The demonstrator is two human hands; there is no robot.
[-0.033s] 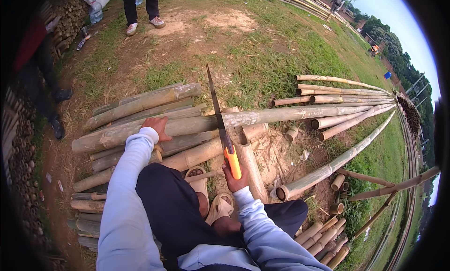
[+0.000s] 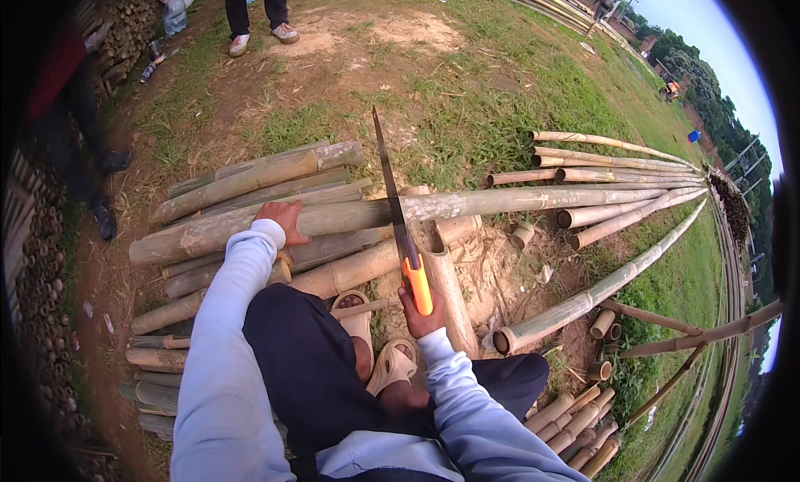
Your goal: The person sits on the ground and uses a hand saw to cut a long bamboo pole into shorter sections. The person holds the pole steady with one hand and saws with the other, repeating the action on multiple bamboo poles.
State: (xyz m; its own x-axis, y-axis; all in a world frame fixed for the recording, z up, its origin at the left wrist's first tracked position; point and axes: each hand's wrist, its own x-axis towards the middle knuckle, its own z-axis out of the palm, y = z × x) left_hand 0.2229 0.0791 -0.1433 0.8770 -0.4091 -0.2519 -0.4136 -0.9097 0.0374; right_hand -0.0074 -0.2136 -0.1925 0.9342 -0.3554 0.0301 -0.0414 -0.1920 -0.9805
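Observation:
A long, thick bamboo pole (image 2: 500,202) lies across in front of me, its near-left end resting over a stack of cut bamboo pieces (image 2: 292,161). My left hand (image 2: 284,219) wraps over the pole left of the middle, thumb on the near side. In my right hand (image 2: 423,314) is a hand saw (image 2: 417,284) with an orange handle and a long dark blade. The blade crosses the pole to the right of my left hand, its tip pointing away from me; how deep it sits cannot be seen. Under the pole stands a slanted bamboo support (image 2: 450,303).
Several uncut poles (image 2: 612,174) fan out to the right, with another pole (image 2: 583,297) nearer me. Short pieces (image 2: 583,428) lie at lower right. Sawdust (image 2: 492,278) covers the ground by the support. A person's legs (image 2: 256,7) stand ahead; another person (image 2: 79,124) is at left.

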